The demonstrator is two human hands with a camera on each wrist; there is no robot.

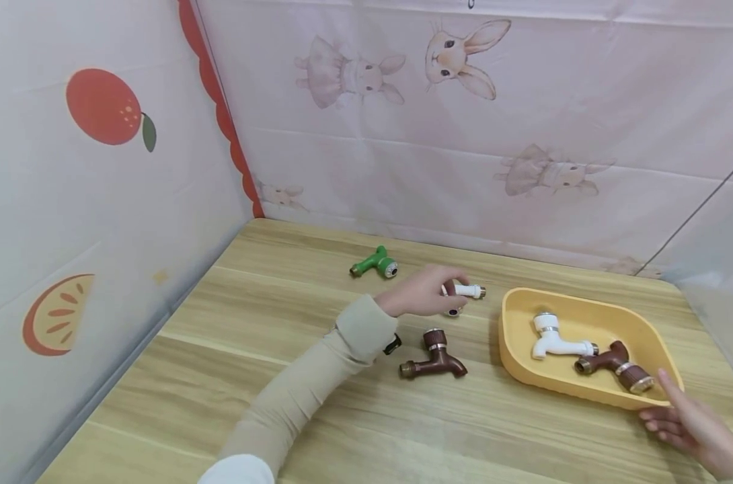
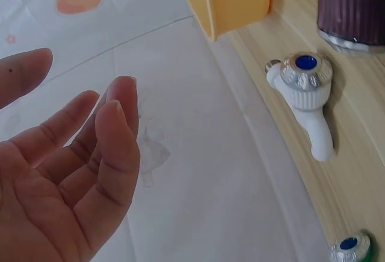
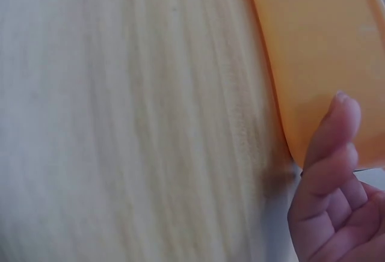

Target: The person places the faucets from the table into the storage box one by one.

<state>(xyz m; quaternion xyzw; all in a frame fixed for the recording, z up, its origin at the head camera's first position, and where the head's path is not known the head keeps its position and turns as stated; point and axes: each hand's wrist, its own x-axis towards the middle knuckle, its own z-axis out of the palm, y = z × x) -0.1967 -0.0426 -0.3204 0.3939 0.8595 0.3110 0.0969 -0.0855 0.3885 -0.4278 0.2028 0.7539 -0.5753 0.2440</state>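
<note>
Leftmost on the wood-grain tabletop (image 1: 191, 370) lies a glossy green faucet (image 1: 375, 262), then a brown faucet (image 1: 439, 363) with ribbed knob. Nearby, the left hand (image 1: 423, 292) reaches over a white faucet (image 1: 471, 291), fingers loosely bent, grasping nothing. Rightward, a smooth, round-cornered yellow tray (image 1: 584, 312) holds another white-and-silver faucet (image 1: 563, 347) and a second brown one (image 1: 611, 361); the right hand (image 1: 690, 420) meets its corner, fingers bent, grip unclear.

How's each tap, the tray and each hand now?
Yellow tray: right way up
White tap inside: lying down
Brown tap inside: lying down
Green tap: on the table
White tap outside: on the table, unheld
Brown tap outside: on the table
Left hand: open
Right hand: at tray corner
Taps on or off: can't tell
</note>
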